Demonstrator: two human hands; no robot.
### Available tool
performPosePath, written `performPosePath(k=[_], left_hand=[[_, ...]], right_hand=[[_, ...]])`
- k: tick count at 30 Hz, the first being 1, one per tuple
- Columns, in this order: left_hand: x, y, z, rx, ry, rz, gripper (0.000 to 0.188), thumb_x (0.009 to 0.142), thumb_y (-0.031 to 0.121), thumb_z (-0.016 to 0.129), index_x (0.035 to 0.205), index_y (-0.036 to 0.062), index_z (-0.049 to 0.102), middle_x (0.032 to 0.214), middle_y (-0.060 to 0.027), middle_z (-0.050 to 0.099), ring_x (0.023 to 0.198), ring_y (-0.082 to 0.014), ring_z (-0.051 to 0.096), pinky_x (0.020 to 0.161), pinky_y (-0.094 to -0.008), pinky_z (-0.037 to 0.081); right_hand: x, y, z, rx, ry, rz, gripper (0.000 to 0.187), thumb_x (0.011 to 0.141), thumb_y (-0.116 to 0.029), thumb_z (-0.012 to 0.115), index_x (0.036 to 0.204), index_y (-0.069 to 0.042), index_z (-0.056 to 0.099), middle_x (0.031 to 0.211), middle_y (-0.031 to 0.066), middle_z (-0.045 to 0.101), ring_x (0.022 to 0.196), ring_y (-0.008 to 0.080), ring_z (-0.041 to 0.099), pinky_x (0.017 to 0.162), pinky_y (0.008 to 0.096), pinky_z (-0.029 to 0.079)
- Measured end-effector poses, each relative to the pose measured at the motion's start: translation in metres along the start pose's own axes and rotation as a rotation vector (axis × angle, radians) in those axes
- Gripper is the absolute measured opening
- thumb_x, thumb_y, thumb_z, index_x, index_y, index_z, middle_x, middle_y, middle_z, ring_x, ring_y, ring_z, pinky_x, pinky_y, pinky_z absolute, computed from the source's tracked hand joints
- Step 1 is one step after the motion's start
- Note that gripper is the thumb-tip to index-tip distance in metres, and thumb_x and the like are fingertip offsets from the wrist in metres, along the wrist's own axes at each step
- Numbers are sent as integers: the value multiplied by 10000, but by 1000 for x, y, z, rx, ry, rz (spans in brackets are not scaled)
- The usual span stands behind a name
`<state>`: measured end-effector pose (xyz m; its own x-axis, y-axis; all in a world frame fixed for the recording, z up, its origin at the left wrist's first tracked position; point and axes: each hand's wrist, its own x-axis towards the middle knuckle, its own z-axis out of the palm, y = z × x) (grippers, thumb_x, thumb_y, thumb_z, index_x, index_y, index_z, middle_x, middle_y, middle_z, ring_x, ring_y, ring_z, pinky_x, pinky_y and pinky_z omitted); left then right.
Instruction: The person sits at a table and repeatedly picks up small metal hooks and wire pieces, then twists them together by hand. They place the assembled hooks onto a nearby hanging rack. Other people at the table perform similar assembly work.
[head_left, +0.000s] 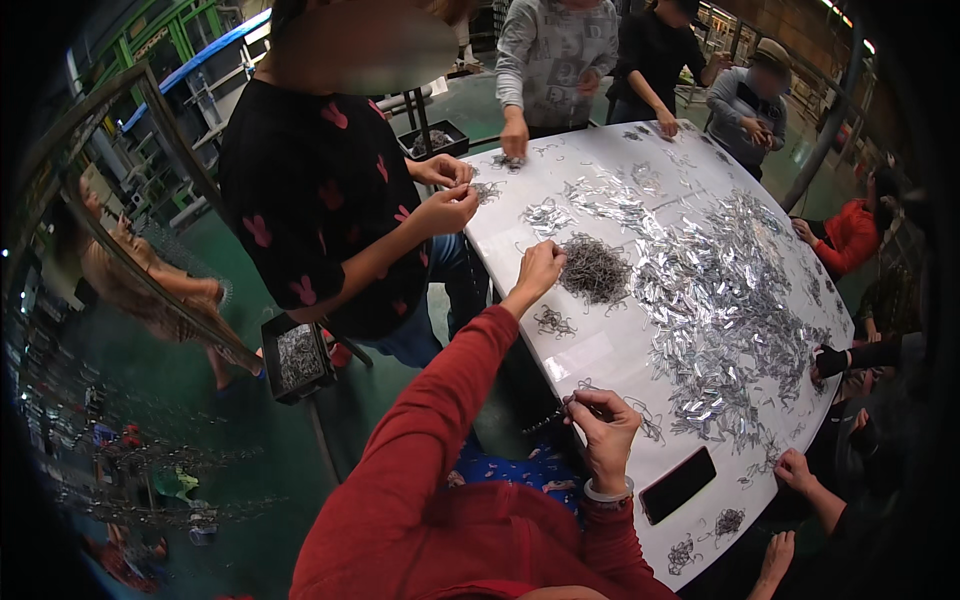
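Note:
My left hand (pixel 541 268), at the end of a long red sleeve, reaches to the left edge of a round heap of small dark wire hooks (pixel 597 272). Its fingers are pinched together; what they hold, if anything, is too small to make out. Closer to me, my right hand (pixel 606 428) has thumb and forefinger closed on the end of a thin dark chain (pixel 545 421), which hangs past the table edge. A few loose wire pieces (pixel 648 420) lie beside this hand. Between the hands sits a small cluster of hooks (pixel 553 321).
Shiny flat metal pieces (pixel 700 300) spread across the white table (pixel 575 360). A dark phone (pixel 678 485) lies right of my right wrist. A co-worker in a black patterned top (pixel 300 200) stands close on the left, near a black bin (pixel 297 357). Several others work around the table.

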<state>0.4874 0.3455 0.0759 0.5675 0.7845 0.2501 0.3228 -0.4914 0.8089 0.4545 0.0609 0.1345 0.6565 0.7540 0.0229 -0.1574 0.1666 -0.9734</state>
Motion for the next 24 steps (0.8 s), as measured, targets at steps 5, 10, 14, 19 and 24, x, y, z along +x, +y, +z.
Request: performPosePath(k=[5,10,14,19,24], left_hand=[[-95,58,-43,-539,-316,-61,170,855,125,626,911,-35,636,765,-66,656,721,-92,614,675,-240,497],[-185,88,-87,-503,-386,80,121,854,102,646,928,6,637,859,-35,647,834,-113,606,744,-264,487],[-191,93,-87,-370,-258,257,90,825,65,656,908,32,644,979,-72,602,911,-164,587,764,-266,476],[-194,92,-80,-383,-168,311,91,807,21,646,896,13,629,999,-95,602,944,-193,591,802,-282,475],[-206,95,-66,-688,-107,28,102,852,-13,592,948,-6,626,942,-98,665,880,-153,625,792,-265,489]], right_hand=[[2,2,-2,47,20,42,120,782,85,641,900,60,653,820,103,665,691,119,631,625,212,523],[4,9,-2,61,59,20,122,783,88,640,903,67,649,829,107,655,683,119,626,625,210,520],[3,7,3,58,51,-32,116,786,88,636,899,65,651,826,97,650,677,113,620,626,203,508],[3,0,6,-75,30,-90,137,784,86,637,914,49,659,835,89,665,707,117,627,627,222,521],[5,4,-4,-269,-89,-356,250,779,99,628,1005,5,677,880,83,661,760,117,619,673,212,489]])
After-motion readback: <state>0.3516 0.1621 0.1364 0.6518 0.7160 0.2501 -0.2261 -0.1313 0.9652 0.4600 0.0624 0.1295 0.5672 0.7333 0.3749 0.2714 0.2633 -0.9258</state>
